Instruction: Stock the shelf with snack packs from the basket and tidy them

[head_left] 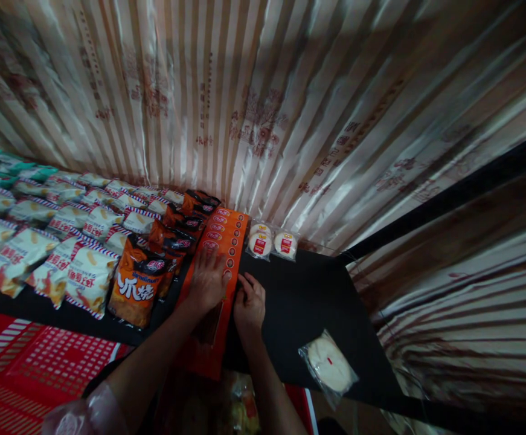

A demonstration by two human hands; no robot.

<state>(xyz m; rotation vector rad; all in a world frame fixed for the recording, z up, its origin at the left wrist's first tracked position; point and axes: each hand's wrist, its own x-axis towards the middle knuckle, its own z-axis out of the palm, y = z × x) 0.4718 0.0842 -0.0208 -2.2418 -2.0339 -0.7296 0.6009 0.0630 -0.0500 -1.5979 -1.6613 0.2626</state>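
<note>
A row of overlapping orange snack packets [224,232] lies across the black shelf, with oval labels and round pictures showing along the far packets. My left hand [208,281] rests flat on them, fingers stretched forward. At their right edge is my right hand [250,305], its fingers curled in; whatever they may hold is hidden. To the left of the orange row stand brown-and-orange snack bags [133,290]. Beyond my right hand, two small stacks of round white cakes in clear wrap [285,243] sit near the curtain. Another clear bag with a round white cake [328,362] lies at the shelf's front edge.
Rows of white snack bags [93,272] fill the shelf's left side, with green bags [9,162] farther back. Below the front edge is a red plastic basket [63,356]. A striped curtain [263,90] hangs behind, and a dark bar [448,193] slants at the right.
</note>
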